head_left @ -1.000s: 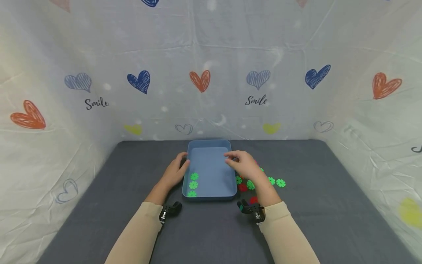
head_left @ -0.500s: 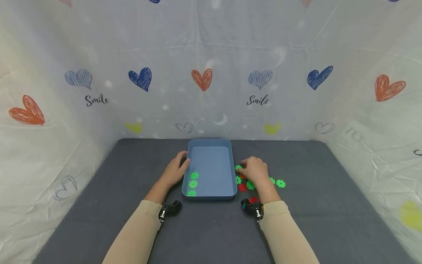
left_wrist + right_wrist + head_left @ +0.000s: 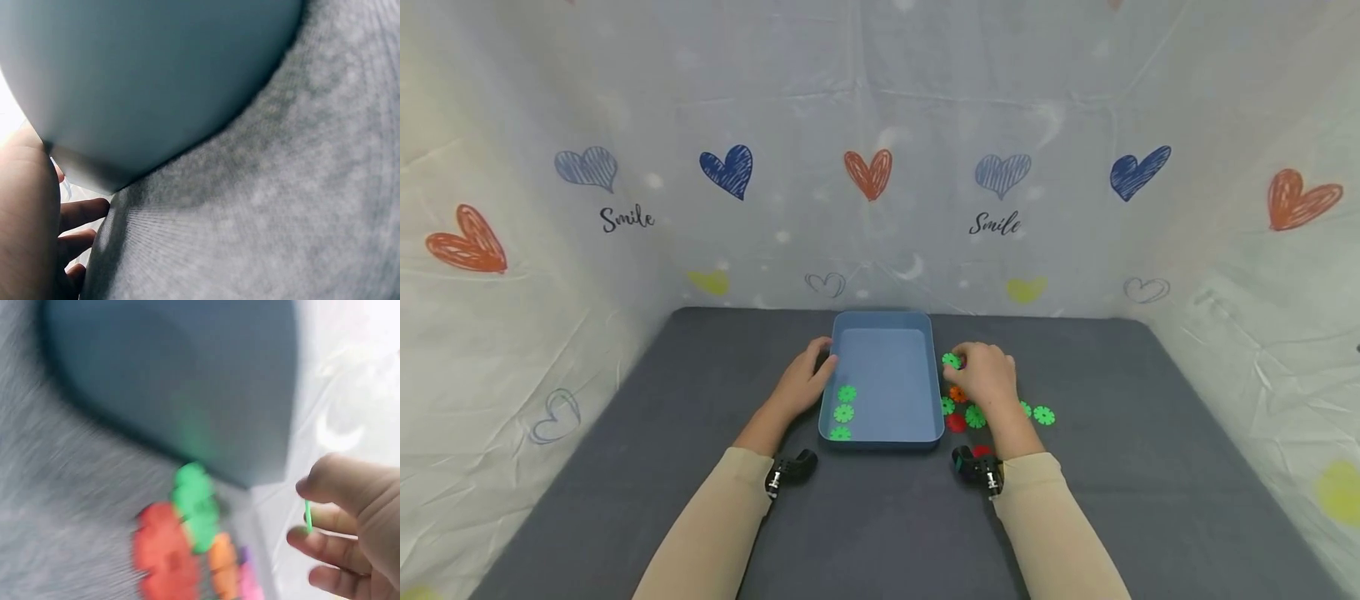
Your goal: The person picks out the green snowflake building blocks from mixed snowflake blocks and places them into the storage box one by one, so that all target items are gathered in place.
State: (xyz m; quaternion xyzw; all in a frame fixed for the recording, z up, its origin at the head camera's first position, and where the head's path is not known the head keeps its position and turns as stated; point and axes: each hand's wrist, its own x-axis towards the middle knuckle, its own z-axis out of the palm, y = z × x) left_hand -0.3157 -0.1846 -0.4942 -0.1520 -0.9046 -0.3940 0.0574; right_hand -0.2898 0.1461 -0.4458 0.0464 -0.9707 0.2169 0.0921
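Observation:
A shallow blue tray (image 3: 891, 371) lies on the dark cloth, with several green flower-shaped discs (image 3: 844, 413) in a column along its left side. My left hand (image 3: 800, 385) rests against the tray's left side, its fingers loosely extended. Past the tray's right edge, my right hand (image 3: 990, 375) pinches a green flower-shaped disc (image 3: 951, 361) between thumb and fingers. The right wrist view shows that disc (image 3: 308, 516) edge-on, raised off the cloth. Below this hand lie a red disc (image 3: 956, 422), an orange disc (image 3: 957, 394) and loose green discs (image 3: 975, 417).
Two green discs, one at the far right (image 3: 1043, 415), lie beside the right forearm. Another red disc (image 3: 981, 451) is partly hidden by the right wrist camera (image 3: 976, 468). A pink piece (image 3: 250, 581) shows in the right wrist view. A heart-printed curtain (image 3: 868, 242) stands behind the table.
My right hand has moved from over the tray's right edge to the loose discs, taken a green one and lifted it slightly. The left hand stays at the tray's side.

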